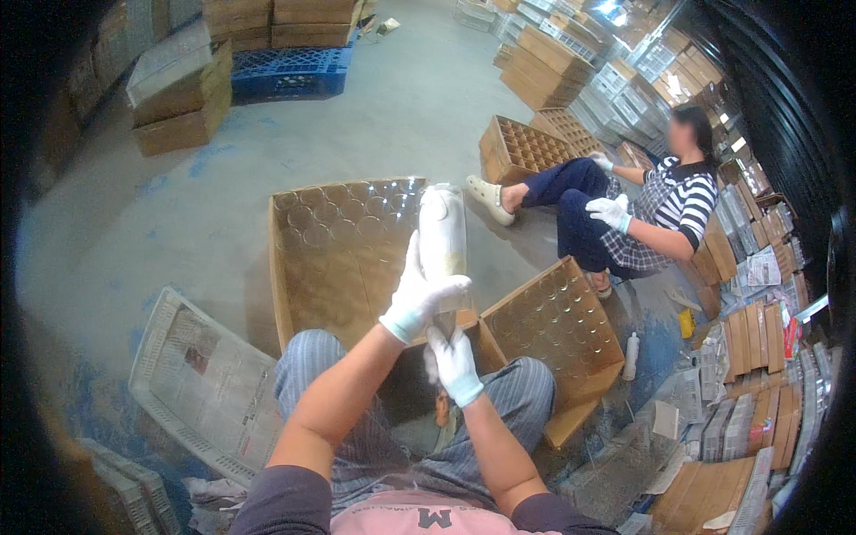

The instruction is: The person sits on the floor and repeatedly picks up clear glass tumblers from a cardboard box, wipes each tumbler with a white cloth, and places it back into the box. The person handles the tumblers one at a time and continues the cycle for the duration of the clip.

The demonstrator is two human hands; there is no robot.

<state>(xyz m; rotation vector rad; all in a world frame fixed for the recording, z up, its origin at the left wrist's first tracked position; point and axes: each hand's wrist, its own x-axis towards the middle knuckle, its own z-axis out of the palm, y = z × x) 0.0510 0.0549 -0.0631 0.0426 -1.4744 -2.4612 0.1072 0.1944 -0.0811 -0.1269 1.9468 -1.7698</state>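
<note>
My left hand [420,301], in a white glove, is wrapped around a clear cylindrical vessel [463,234]. White cloth-like material [441,217] fills much of it. Just below, my gloved right hand [456,358] is closed near the vessel's lower end, around what looks like a slim handle. A brown piece [441,409] shows under that hand; whether it belongs to the handle I cannot tell. Beyond my knees stands an open cardboard box [273,261] with rows of clear round vessels along its far part. A second cardboard box [552,435], at my right knee, also holds rows of clear rounds.
A pale plastic crate [150,334] lined with newspaper lies at left. A seated co-worker [675,200] in white gloves is at right, near a divided carton [528,147]. A white bottle [630,358] stands on the floor. A blue pallet [291,73] bears cartons; stacked crates line the right.
</note>
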